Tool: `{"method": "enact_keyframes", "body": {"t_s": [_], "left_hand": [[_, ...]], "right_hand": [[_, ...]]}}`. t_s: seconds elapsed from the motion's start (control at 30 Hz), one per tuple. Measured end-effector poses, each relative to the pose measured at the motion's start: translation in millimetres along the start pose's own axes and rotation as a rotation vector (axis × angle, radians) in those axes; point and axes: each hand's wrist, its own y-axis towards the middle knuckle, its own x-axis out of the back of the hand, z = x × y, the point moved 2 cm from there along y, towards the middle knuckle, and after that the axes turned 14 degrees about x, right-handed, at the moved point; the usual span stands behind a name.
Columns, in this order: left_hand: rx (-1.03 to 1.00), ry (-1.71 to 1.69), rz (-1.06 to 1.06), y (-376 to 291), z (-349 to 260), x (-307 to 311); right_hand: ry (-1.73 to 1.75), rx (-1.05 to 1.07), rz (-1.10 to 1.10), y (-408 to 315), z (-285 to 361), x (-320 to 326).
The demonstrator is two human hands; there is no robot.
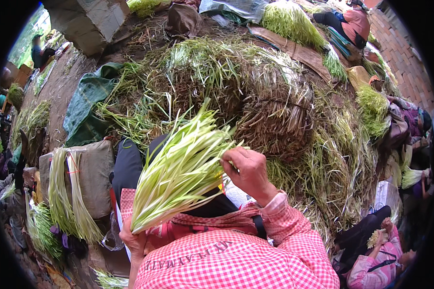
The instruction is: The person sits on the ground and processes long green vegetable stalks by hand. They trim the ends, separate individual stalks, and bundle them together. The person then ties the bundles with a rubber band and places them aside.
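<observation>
A loose bunch of pale yellow-green leafy stalks (182, 162) fans out above my lap. My left hand (133, 236) is closed around its white base end at the lower left. At the leafy tips on the right, my right hand (246, 173) has its thumb and fingers bent together; whether it pinches any leaf cannot be told. Beyond the bunch lies a big heap of similar plants (209, 57), with a tied bundle showing brown root ends (275, 123). To my left, bundled stalks (59, 188) and a second bundle with a red tie (81, 202) lie over a covered block.
The covered block (97, 177) stands at my left, with a green woven sack (88, 101) beyond it. Loose stalks (340, 162) cover the ground to the right. Other people sit nearby: one at lower right (379, 260), one at upper right (354, 25), another at far left (39, 54).
</observation>
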Motion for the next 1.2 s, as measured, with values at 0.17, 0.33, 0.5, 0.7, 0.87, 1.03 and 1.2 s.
{"method": "enact_keyframes", "body": {"t_s": [0.17,0.33,0.5,0.7,0.87,1.03,1.2], "left_hand": [[-0.040,0.052,-0.019,-4,8,2],[-0.061,0.061,0.012,-5,11,-2],[-0.062,0.044,0.062,-2,-4,-1],[-0.059,0.051,0.033,-3,3,-2],[-0.093,0.094,0.081,-2,3,-4],[-0.038,0.053,0.053,-3,1,0],[-0.050,0.084,0.045,-5,10,3]], "right_hand": [[-0.304,-0.258,-0.227,-1,-55,5],[0.011,-0.080,-0.086,-12,-28,19],[0.187,-0.052,0.086,-6,12,-7],[0.184,0.050,0.167,-4,19,-19],[-0.068,-0.019,0.058,-19,12,-32],[-0.479,-0.173,-0.231,-57,-73,-8],[-0.574,-0.381,-0.068,-79,-89,48]]}}
